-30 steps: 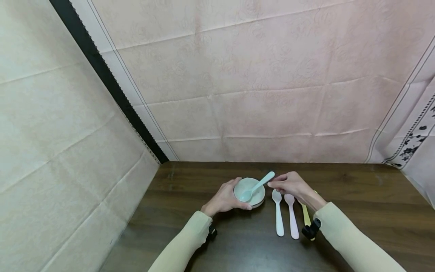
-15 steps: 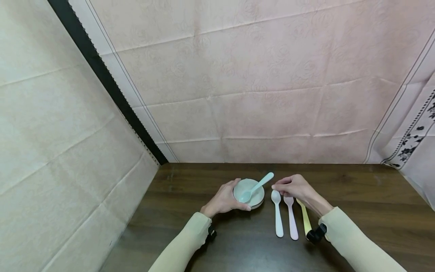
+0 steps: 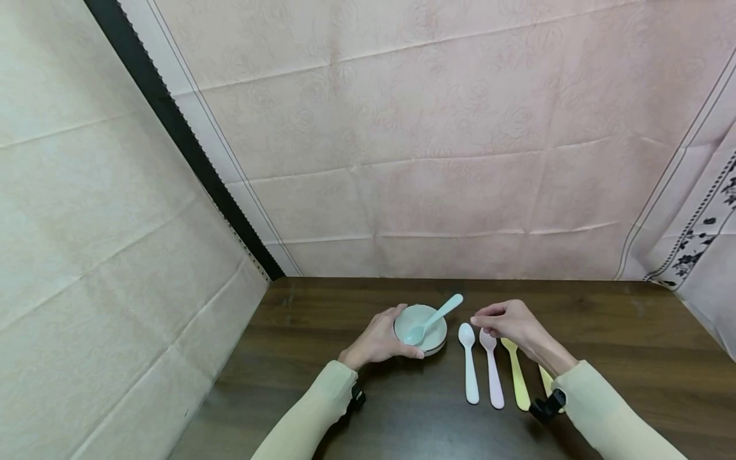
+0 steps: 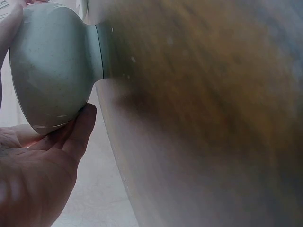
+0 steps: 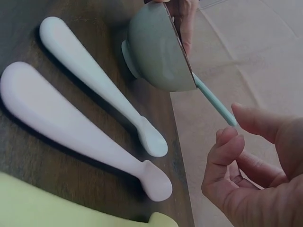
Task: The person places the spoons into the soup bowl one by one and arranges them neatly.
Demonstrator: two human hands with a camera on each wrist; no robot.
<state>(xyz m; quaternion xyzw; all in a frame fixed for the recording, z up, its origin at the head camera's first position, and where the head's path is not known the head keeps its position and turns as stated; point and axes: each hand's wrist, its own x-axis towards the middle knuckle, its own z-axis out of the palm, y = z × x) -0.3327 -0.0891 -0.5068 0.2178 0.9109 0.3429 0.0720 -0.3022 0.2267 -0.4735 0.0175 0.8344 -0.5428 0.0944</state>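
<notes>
My left hand (image 3: 379,340) grips a pale green bowl (image 3: 424,312), thumb on its near side and fingers at its far side. The left wrist view shows the bowl's rounded wall and foot. A mint-green spoon (image 3: 444,310) leans in the bowl, its handle sticking out over the rim to the right. My right hand (image 3: 514,324) hovers right of the bowl with loosely bent fingers and nothing between them. Below that hand lie a pale blue spoon (image 3: 471,374) and a lilac spoon (image 3: 494,377). A yellow spoon (image 3: 519,380) is beside them.
Another yellow piece (image 3: 545,379) lies partly hidden under the right wrist. The brown wooden table (image 3: 322,306) ends at a wall covered in pale cloth (image 3: 448,191). More cloth (image 3: 115,287) hangs at the left.
My right hand has drawn away from the mint-green spoon's handle, moving right and toward me, which uncovers more of the spoons. My left hand has stayed on the bowl.
</notes>
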